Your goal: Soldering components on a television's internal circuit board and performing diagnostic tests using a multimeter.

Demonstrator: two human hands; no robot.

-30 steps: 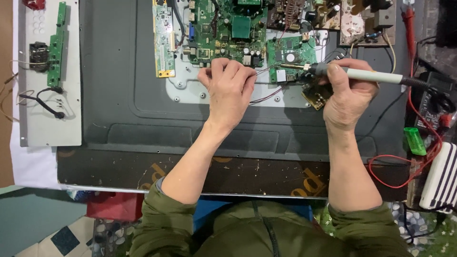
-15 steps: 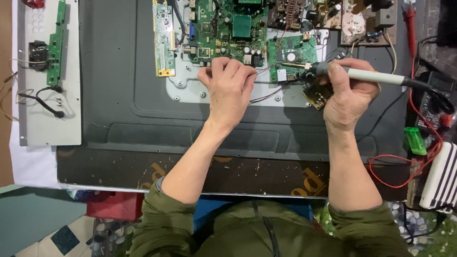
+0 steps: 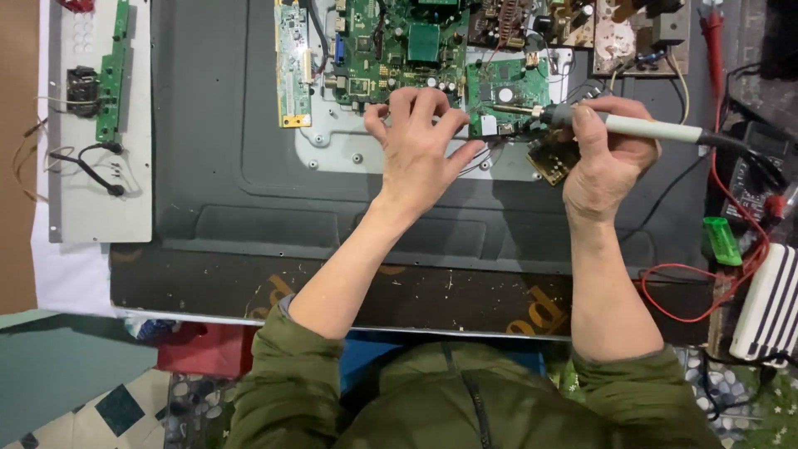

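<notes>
My right hand grips a soldering iron with a white handle. Its metal tip points left onto a small green circuit board. My left hand rests fingers-down on the lower edge of the large green main board, beside that small board, holding nothing I can see. Thin wires run under its thumb. A small brown board lies just under my right thumb. All boards sit on the dark back panel of a flat screen.
A narrow green board stands left of the main board. A grey metal plate with a green strip and black wires lies far left. Red leads, a green lighter-shaped item and a striped white box crowd the right edge.
Both hands stay almost where they were. The iron's tip stays on the small green board, and the left fingers have shifted only slightly.
</notes>
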